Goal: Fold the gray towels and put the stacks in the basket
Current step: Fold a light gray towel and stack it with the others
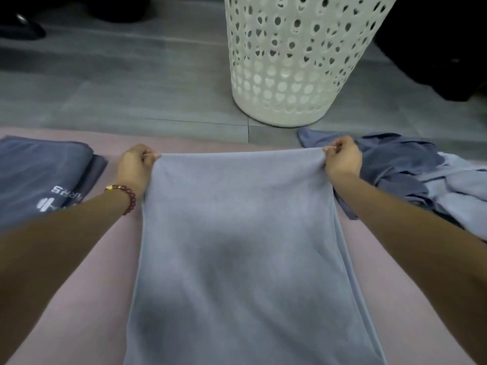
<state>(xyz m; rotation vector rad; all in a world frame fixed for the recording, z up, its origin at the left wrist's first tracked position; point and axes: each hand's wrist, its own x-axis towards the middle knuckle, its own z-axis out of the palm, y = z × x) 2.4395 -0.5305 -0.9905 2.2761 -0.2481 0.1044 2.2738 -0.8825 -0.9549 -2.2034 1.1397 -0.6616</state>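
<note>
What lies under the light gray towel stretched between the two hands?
The pink surface shows along both sides of the light gray towel, which the left hand and right hand pinch at its far corners. Anything beneath its middle is covered.

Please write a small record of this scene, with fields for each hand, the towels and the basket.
left hand: grips far left corner of the light gray towel
right hand: grips its far right corner
light gray towel: spread on the pink surface
folded dark gray towels: stacked at left, white logo on top
crumpled gray towel pile: at right
white perforated plastic basket: upright on gray floor, beyond the surface
</note>
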